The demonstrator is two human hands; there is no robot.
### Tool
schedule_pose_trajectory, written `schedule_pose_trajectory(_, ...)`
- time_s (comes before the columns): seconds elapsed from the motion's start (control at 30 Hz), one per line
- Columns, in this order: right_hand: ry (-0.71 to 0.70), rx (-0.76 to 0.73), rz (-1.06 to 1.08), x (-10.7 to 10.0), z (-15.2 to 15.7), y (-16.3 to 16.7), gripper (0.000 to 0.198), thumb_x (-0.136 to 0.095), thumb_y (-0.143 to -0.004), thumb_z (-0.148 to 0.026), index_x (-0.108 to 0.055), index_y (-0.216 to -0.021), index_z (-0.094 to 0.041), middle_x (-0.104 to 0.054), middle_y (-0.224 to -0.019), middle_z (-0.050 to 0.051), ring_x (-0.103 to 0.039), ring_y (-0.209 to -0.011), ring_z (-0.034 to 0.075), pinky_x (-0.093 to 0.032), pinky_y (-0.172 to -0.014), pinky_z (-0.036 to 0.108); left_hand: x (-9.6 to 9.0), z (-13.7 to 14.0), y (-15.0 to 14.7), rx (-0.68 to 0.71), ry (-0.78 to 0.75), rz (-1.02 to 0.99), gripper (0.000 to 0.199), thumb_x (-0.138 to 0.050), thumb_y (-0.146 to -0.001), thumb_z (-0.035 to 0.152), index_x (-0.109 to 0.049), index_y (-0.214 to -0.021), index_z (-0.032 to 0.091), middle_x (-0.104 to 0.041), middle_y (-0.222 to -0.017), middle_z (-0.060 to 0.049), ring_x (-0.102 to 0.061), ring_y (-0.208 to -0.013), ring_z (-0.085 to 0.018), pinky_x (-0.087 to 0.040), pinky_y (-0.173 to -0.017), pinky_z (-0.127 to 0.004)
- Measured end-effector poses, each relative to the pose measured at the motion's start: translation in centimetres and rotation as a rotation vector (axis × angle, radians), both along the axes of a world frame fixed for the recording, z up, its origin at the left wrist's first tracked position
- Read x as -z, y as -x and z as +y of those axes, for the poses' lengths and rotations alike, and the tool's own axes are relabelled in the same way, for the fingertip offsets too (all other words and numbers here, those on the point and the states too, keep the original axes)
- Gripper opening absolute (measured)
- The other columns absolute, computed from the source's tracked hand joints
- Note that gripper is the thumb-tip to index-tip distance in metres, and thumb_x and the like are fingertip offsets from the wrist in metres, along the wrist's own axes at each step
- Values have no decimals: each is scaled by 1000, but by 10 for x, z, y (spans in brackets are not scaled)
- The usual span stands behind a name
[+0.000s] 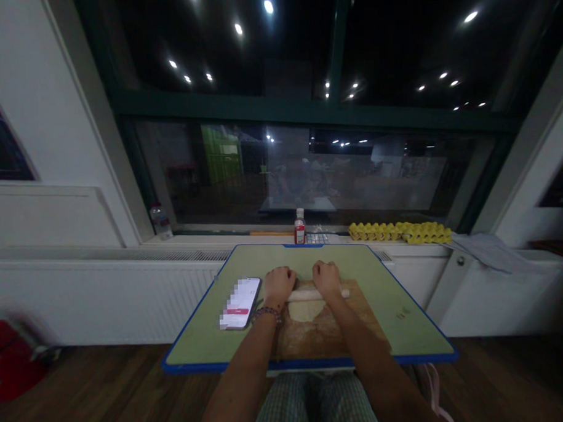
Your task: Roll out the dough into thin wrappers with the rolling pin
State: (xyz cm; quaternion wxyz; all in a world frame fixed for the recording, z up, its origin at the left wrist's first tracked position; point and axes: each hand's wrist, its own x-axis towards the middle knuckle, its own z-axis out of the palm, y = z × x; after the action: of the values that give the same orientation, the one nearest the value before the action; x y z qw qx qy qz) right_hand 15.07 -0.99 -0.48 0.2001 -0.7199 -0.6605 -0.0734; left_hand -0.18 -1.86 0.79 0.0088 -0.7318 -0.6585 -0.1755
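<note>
A pale rolling pin (305, 295) lies crosswise over a flat, rounded sheet of dough (306, 311) on a wooden board (309, 339). Toward the pin's left end, my left hand (279, 284) rests on it with curled fingers; a beaded bracelet circles that wrist. My right hand (327, 277) bears on the pin near its right end, fingers also curled in. The pin's right tip shows past my right wrist, while its left end is hidden under my left hand. Both hands cover the far edge of the board in part.
The board sits on a small green table (203, 337) with a blue rim. Left of the board lies a lit phone (241, 303). On the windowsill stand a red-labelled bottle (299, 227), a clear bottle (160, 221) and a yellow egg carton (397, 233). A radiator (128, 302) is behind.
</note>
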Motion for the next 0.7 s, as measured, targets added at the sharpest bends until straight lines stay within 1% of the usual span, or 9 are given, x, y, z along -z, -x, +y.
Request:
schedule_pose_trajectory(0.23, 11, 27, -6, -1, -1, 1, 36, -37, -96, -21, -72, -101, -14, -74, -94, 13, -64, -92, 23, -39, -78, 29, 0, 0, 0, -1, -26, 3, 38, -38, -94, 31, -74, -92, 17, -75, -96, -13, -69, -91, -23, -48, -81, -31)
schedule_pose_trajectory(0.4, 18, 28, -22, -1, -3, 1, 36, -37, -97, -23, -71, -101, -15, -74, -94, 13, -66, -93, 22, -39, -77, 29, -1, -1, -1, 3, -12, 7, 39, -38, -94, 31, -74, -92, 17, -75, -96, -13, -69, -91, -24, -48, -80, -31)
schedule_pose_trajectory(0.7, 56, 37, 55, -6, -6, 2, 34, -37, -97, -23, -70, -101, -15, -74, -95, 13, -69, -90, 20, -42, -77, 26, 0, 0, 0, -4, -11, 12, 38, -39, -95, 32, -73, -93, 17, -74, -98, -13, -69, -92, -24, -48, -81, -31)
